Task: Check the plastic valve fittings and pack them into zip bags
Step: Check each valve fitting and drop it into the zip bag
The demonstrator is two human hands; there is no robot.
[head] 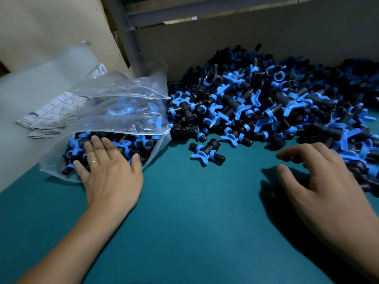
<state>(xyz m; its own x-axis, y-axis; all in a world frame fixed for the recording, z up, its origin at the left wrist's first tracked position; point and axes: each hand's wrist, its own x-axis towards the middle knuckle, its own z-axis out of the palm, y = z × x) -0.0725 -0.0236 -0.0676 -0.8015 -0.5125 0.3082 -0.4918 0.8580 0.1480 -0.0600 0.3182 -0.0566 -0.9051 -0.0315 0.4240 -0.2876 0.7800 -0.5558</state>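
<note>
A big heap of black valve fittings with blue handles (266,103) covers the back right of the green table (194,212). A clear zip bag (114,111) lies on its side at the left, partly filled with fittings, its mouth facing the heap. My left hand (110,171) rests flat on the bag's near end, fingers straight, a ring on one finger. My right hand (315,181) hovers over the heap's near edge with fingers loosely spread and holds nothing. One loose fitting (207,151) lies apart between the bag and my right hand.
A stack of empty clear bags (41,83) and printed paper sheets (51,113) lie at the left behind the filled bag. A cardboard wall (246,37) runs along the back of the table. A metal frame post (125,27) stands at the back left.
</note>
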